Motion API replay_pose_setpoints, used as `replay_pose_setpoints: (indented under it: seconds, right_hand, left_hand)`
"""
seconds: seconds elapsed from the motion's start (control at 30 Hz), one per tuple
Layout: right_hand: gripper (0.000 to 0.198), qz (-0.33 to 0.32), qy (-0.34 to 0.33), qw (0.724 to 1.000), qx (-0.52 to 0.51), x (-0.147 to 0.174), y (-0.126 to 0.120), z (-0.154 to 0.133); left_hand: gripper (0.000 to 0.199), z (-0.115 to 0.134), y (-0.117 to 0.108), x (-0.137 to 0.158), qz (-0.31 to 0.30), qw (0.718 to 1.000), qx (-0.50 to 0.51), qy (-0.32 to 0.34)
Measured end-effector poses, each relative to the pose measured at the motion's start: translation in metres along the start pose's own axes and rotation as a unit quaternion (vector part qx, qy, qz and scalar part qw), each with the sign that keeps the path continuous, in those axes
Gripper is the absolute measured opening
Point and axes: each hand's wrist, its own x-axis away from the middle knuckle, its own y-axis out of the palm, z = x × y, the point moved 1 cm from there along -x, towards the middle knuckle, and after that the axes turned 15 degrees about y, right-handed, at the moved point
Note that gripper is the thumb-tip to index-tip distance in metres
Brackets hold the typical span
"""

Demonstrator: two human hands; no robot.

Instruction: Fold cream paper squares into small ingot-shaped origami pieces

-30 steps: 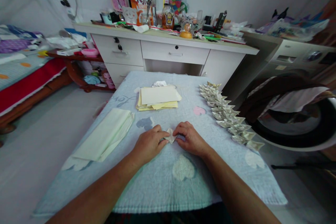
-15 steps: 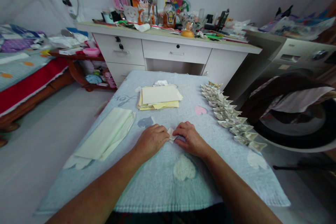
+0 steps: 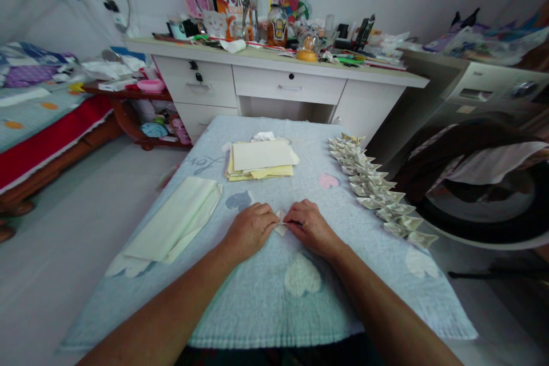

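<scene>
On your side of the small folded paper [image 3: 281, 230], the worktop [image 3: 253, 311] offers room. Beyond that paper, a sheet stack [image 3: 262, 155] blocks you; left of it, folded sheets [image 3: 174, 220]; well right, paper boats [image 3: 372, 187].

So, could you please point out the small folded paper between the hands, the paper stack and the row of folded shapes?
Small folded paper [image 3: 281, 229]: head view, on its near part.
Paper stack [image 3: 262, 155]: head view, on its top sheet.
Row of folded shapes [image 3: 371, 189]: head view, on a shape near its middle.
</scene>
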Motion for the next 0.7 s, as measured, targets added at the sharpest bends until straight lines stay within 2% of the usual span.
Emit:
replay_pose_setpoints:
  seconds: [0.1,0.23,0.7]
  right_hand:
    - [0.002,0.014,0.042,0.999,-0.006,0.0011,-0.0003,-0.0015]
    - [0.000,0.017,0.065,0.998,-0.007,0.0018,-0.0014,-0.0024]
    - [0.011,0.024,0.127,0.991,0.026,-0.0015,0.0010,-0.0039]
  left_hand:
    - [0.016,-0.0010,0.0001,-0.0015,0.009,0.999,0.020,-0.026]
    - [0.011,-0.0017,-0.0015,-0.0034,0.020,0.998,0.032,-0.052]
    - [0.017,-0.0038,-0.0014,-0.0043,0.016,0.996,-0.004,-0.091]
